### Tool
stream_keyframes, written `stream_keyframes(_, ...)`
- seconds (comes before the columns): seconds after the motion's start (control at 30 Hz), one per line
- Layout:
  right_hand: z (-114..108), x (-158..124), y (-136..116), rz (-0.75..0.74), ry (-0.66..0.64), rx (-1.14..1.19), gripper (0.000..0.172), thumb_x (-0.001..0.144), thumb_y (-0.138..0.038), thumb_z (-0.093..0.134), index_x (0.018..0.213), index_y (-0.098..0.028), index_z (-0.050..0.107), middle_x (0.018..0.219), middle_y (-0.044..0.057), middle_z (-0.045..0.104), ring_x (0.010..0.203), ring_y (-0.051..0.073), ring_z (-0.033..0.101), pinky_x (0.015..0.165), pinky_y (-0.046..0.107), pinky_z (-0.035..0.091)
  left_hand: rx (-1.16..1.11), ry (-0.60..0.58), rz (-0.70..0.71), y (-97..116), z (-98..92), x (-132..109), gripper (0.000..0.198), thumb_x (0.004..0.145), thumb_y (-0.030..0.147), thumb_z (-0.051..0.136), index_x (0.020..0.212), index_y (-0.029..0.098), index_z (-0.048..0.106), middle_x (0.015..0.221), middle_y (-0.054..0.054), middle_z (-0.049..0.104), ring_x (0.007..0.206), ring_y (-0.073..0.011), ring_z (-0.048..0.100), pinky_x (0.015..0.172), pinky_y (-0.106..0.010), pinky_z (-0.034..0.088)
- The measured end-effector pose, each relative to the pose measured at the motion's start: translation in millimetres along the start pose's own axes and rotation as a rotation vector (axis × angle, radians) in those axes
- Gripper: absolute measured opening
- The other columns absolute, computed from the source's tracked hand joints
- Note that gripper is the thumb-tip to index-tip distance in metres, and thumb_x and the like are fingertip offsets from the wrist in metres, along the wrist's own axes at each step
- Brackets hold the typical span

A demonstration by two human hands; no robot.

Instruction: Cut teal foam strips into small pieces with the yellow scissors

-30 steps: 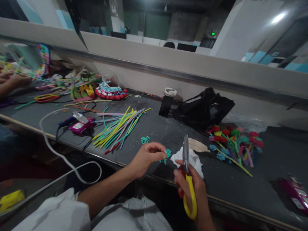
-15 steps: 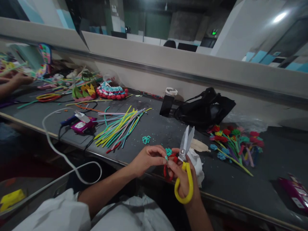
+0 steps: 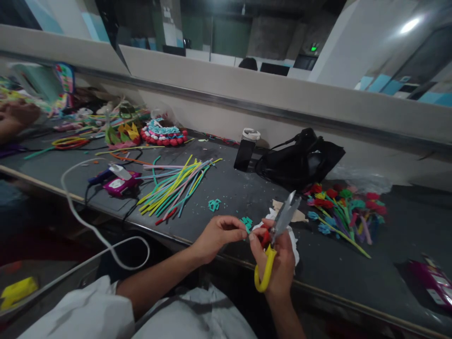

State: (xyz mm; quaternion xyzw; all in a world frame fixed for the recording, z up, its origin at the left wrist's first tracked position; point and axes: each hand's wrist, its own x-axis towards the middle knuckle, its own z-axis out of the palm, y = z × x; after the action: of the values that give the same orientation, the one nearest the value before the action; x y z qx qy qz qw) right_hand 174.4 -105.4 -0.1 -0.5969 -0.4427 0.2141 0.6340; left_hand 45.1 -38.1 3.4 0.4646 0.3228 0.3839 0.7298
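At the far left a co-worker's hand (image 3: pixel 21 114) is bent over a tangle of coloured strips. Next along the dark table (image 3: pixel 328 263) sits a purple pack (image 3: pixel 120 185) with a pale patch whose print is too small for me to read, then a loose fan of coloured sticks (image 3: pixel 180 188). A little heap of green scraps (image 3: pixel 214 205) lies just right of those. The person's left hand (image 3: pixel 221 236) has thumb and forefinger brought together beside a second heap, the green bits (image 3: pixel 246 223); whether a bit is pinched between them I can't tell. The right hand (image 3: pixel 282 266) grasps scissors (image 3: pixel 282 220) with yellow and red handles, blades slightly parted and pointing up and away, above a crumpled white tissue (image 3: pixel 295 245). Behind stands a black bag (image 3: pixel 303 162). Further right lies a bunch of bright flowers (image 3: pixel 349 212), then another purple pack (image 3: pixel 429 285), its white label too blurred to read.
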Motion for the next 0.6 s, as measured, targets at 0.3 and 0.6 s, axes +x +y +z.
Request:
stream_keyframes(0.3,-1.0,-1.9,-0.8,-0.116,0.012,-0.165,0.025,0.08,-0.024,0.065,0.104,-0.023,0.059,0.083,-0.001,0.068,0.071,0.012,0.066,0.069,0.024,0.054,0.101,-0.048,0.103,0.0,-2.7,1.2,0.011,0.069,0.021,0.077,0.072,0.013,0.07,0.073,-0.001,0.062,0.072,-0.0111,0.052,0.071,-0.023,0.039)
stream_keyframes(0.6,-7.3,-3.7,0.8,-0.154,-0.082,-0.257,0.025,0.084,-0.029,0.062,0.108,-0.02,0.06,0.079,0.0,0.066,0.065,0.012,0.065,0.062,0.023,0.053,0.116,-0.051,0.171,2.4,-1.1,2.8,0.01,0.069,0.018,0.074,0.068,0.012,0.066,0.07,0.0,0.059,0.069,-0.0109,0.05,0.068,-0.023,0.038)
